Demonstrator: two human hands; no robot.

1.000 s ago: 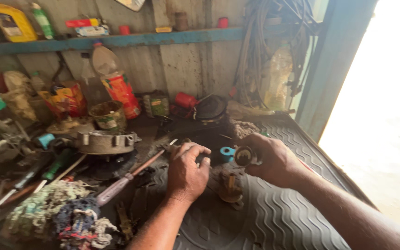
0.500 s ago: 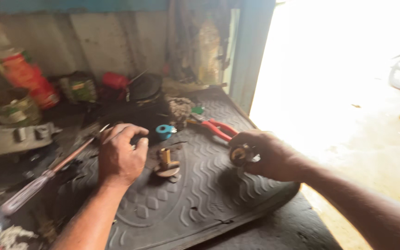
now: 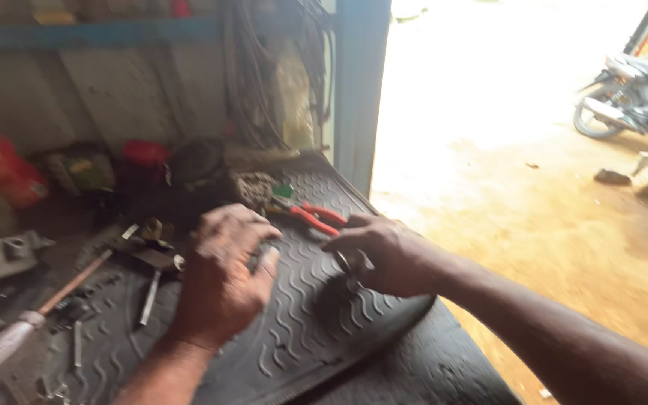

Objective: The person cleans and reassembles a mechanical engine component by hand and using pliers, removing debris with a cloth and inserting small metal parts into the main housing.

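1. On the workbench, over a black rubber mat with wavy ridges, both hands are at work close together, though the picture is blurred by motion.

2. The right hand is curled around a small dark metal part, pinching it between thumb and fingers just above the mat. Only a sliver of the part shows below the fingers, so its exact shape is hard to tell.

3. The left hand lies palm down with loosely bent fingers on the mat. Whether it grips anything beneath the palm I cannot tell; the fingertips point toward the right hand and nearly meet it.

4. Just beyond the hands lie red-handled pliers, apart from both hands, with a small green cap-like object beside them.

5. Left of the left hand, loose bolts and small metal bits are scattered, and a long tool with a pale handle and wooden shaft lies slanted across the bench edge.

6. To my eye, handling the small part well calls for keeping it low over the mat, so a slip lands it on rubber rather than the sandy ground past the bench's right edge, and for steadying the wrist on the mat.

7. A blue post stands behind the bench; a parked motorcycle sits outside in bright light.
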